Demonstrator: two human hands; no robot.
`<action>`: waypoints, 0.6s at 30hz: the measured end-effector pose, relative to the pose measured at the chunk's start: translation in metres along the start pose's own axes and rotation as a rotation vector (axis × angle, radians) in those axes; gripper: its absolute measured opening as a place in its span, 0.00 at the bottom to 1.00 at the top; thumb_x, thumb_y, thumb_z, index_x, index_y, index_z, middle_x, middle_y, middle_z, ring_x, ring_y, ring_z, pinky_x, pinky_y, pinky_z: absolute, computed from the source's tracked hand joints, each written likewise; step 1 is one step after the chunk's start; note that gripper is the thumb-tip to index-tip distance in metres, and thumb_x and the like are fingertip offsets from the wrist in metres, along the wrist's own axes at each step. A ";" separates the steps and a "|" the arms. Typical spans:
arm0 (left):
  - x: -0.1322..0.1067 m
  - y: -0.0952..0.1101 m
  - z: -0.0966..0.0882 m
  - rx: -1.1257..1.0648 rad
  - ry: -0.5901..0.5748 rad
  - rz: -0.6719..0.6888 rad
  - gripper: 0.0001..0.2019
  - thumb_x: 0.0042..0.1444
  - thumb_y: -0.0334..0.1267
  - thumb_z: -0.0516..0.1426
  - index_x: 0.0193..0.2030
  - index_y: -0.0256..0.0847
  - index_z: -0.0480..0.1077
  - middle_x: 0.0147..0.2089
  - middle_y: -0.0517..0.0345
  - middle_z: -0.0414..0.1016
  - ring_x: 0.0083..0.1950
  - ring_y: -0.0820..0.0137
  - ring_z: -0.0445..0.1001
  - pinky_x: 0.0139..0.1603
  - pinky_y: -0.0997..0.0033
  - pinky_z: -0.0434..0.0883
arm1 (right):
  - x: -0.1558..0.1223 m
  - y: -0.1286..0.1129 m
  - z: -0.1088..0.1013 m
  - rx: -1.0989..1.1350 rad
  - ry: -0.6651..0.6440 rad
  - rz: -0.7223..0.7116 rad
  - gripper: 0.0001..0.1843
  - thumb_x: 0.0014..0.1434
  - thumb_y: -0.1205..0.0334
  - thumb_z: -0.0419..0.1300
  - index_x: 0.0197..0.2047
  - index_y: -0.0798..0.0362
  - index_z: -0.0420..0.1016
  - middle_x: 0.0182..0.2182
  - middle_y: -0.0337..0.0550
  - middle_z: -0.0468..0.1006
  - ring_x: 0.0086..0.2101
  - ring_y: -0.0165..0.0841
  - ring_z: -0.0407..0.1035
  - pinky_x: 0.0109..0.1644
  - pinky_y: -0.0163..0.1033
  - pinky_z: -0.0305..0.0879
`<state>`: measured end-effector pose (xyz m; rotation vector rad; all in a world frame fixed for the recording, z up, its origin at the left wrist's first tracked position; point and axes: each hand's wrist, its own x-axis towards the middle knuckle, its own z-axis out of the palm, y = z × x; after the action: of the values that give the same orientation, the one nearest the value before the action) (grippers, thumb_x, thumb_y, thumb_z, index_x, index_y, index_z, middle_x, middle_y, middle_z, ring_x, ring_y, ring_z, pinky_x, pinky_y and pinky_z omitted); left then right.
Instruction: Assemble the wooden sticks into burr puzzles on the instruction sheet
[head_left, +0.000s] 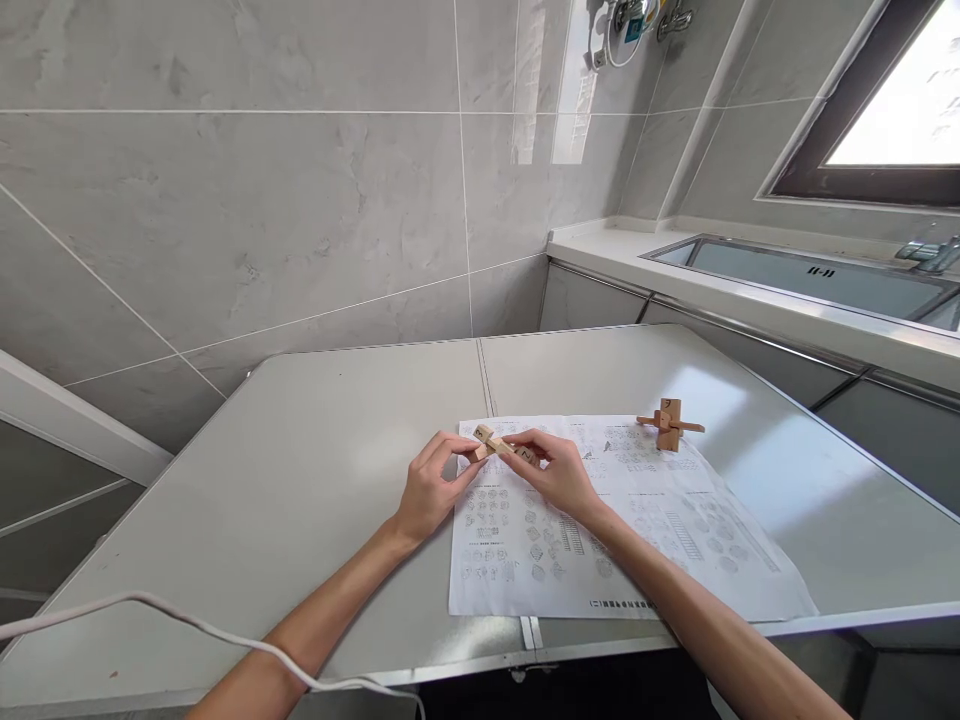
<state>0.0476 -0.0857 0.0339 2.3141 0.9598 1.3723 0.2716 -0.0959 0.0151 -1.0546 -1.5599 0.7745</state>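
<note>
Between my hands, above the upper left part of a printed instruction sheet point(585, 590), are light wooden puzzle pieces with black numbers. My left hand point(433, 487) pinches a wooden puzzle piece point(482, 433) marked with what looks like a 3. Thumb and fingers of my right hand point(556, 472) close on another wooden puzzle piece point(527, 455), which bears a number too. The two pieces meet or cross between my fingertips; how they fit together is partly hidden. On the sheet's far right corner stands an assembled wooden puzzle point(669, 425) of crossed, darker pieces.
The sheet lies on a white folding table point(337, 430) with a seam down its middle. A white cable point(202, 628) crosses the front left, over my left forearm. Behind are a tiled wall point(300, 200) and, at right, a counter with a sink point(810, 275).
</note>
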 end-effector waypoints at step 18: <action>-0.006 0.000 0.007 -0.037 -0.037 -0.083 0.06 0.70 0.37 0.63 0.52 0.46 0.77 0.46 0.55 0.78 0.46 0.65 0.81 0.48 0.62 0.81 | -0.007 0.008 0.003 -0.354 -0.094 -0.268 0.15 0.75 0.47 0.59 0.43 0.47 0.79 0.32 0.45 0.77 0.26 0.33 0.65 0.32 0.39 0.58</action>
<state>0.0516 -0.0889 0.0267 2.2384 1.0000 1.2991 0.2711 -0.0988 0.0045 -1.0398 -1.9192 0.3758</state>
